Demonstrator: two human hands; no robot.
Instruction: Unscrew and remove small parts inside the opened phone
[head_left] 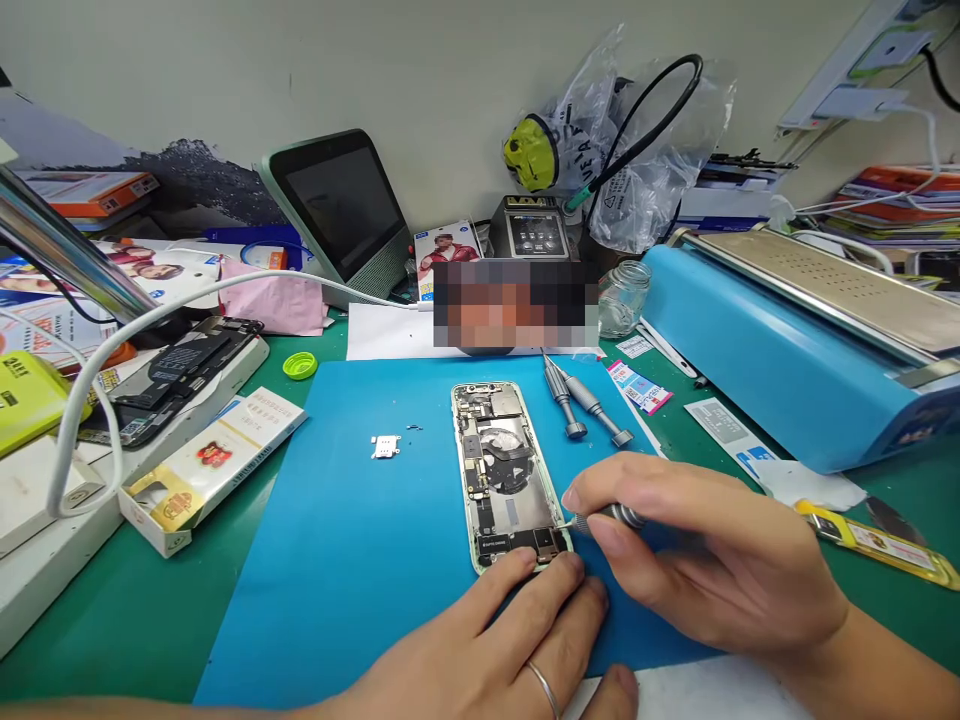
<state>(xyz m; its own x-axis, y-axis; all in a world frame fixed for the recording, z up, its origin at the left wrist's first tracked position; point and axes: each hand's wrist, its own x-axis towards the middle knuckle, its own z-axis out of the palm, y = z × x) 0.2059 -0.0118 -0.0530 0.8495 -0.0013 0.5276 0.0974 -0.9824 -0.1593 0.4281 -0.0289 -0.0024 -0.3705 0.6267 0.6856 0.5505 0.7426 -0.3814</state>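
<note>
An opened phone (512, 470) lies face up on the blue mat (337, 560), its inner parts showing. Across its bottom end, the bent fingers of my left hand (517, 630) press and hold it against the mat; the left thumb is hidden. Between thumb and fingertips my right hand (697, 550) pinches a small dark screwdriver (626, 515). Its thin tip touches or nearly touches the phone's lower right edge. Left of the phone are a small silvery SIM card tray part (385, 447) and several tiny loose pieces (415, 428).
Two grey screwdrivers (566, 400) lie behind the phone on the right. A yellow utility knife (877, 545) and a large blue machine (780, 340) are at the right. On the left are a narrow box (214, 470), another opened phone (172, 375), a white cable (75, 420) and a green cap (300, 365).
</note>
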